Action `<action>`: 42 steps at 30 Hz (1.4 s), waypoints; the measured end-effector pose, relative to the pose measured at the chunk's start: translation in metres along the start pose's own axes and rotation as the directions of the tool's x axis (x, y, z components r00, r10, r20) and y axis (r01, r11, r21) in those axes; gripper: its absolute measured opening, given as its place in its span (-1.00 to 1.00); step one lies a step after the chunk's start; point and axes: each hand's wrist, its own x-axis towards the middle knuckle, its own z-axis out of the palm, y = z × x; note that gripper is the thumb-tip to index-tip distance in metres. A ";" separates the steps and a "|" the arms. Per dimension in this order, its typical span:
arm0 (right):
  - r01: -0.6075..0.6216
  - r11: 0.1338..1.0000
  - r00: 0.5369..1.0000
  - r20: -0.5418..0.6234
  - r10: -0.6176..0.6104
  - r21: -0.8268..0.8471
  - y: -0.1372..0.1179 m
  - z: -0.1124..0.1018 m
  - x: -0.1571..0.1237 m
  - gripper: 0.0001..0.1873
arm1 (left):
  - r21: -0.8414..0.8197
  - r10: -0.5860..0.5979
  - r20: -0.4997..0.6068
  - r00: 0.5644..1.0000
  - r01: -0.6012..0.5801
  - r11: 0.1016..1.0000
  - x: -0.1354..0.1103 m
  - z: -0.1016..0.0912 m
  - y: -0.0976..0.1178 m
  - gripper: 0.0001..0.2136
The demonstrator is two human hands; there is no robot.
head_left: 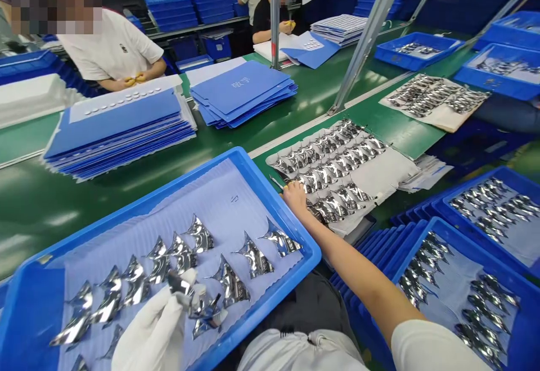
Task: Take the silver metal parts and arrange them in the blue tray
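Note:
My left hand [154, 326], in a white glove, is closed on a shiny curved metal part [181, 285] above the blue tray [276, 199]. Similar pointed, mirror-bright parts [231, 282] lie in rows on the tray's white liner [177, 185]. Beyond the tray's right corner, my right hand [295, 195] is bare except for yellow finger covers. Its fingers are closed around a slim pen-like tool [276, 182], whose end points away from me. Beside that hand, several rows of metal parts [329, 168] lie on a white padded sheet [382, 174].
Stacked blue trays of parts [439, 298] stand at my right. Blue folders [244, 87] and a stack of blue and white sheets [122, 129] lie across the green bench [219, 138]. A metal post [367, 39] rises from it. Co-workers [118, 50] sit opposite.

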 end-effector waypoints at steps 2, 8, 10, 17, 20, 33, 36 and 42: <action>-0.006 1.000 1.000 -0.007 0.006 -0.015 -0.003 0.001 0.003 -0.71 | 0.044 0.031 0.007 0.999 -0.031 0.999 0.004 -0.001 -0.002 -0.71; 0.036 0.999 0.999 -0.027 -0.035 0.026 -0.011 -0.007 0.019 -0.69 | -0.109 -0.002 0.065 0.998 0.009 0.994 -0.013 0.011 0.007 -0.73; 0.047 0.997 0.998 -0.051 -0.044 0.066 -0.012 -0.014 0.023 -0.74 | -0.147 0.064 0.089 0.994 -0.050 0.988 -0.018 0.014 0.010 -0.78; 0.017 0.959 0.969 -0.241 0.054 0.282 -0.002 -0.069 0.004 -0.79 | -0.259 0.247 0.036 0.968 -0.229 0.938 -0.024 0.011 0.005 -0.83; 0.122 0.825 0.940 -0.332 0.083 0.552 -0.014 -0.102 -0.039 -0.68 | -0.251 0.297 0.053 0.953 -0.275 0.928 -0.026 0.009 0.003 -0.84; 0.399 0.027 0.726 -0.297 -0.621 0.917 -0.110 -0.114 -0.174 -0.69 | -0.252 0.488 0.102 0.867 -0.452 0.856 -0.027 -0.006 -0.018 -0.80; 0.434 -0.009 0.700 -0.343 -0.626 0.901 -0.115 -0.111 -0.176 -0.70 | -0.269 0.502 0.116 0.857 -0.459 0.847 -0.027 -0.006 -0.020 -0.77; 0.418 -0.041 0.685 -0.344 -0.642 0.908 -0.120 -0.108 -0.180 -0.67 | -0.261 0.512 0.116 0.851 -0.471 0.843 -0.029 -0.007 -0.019 -0.76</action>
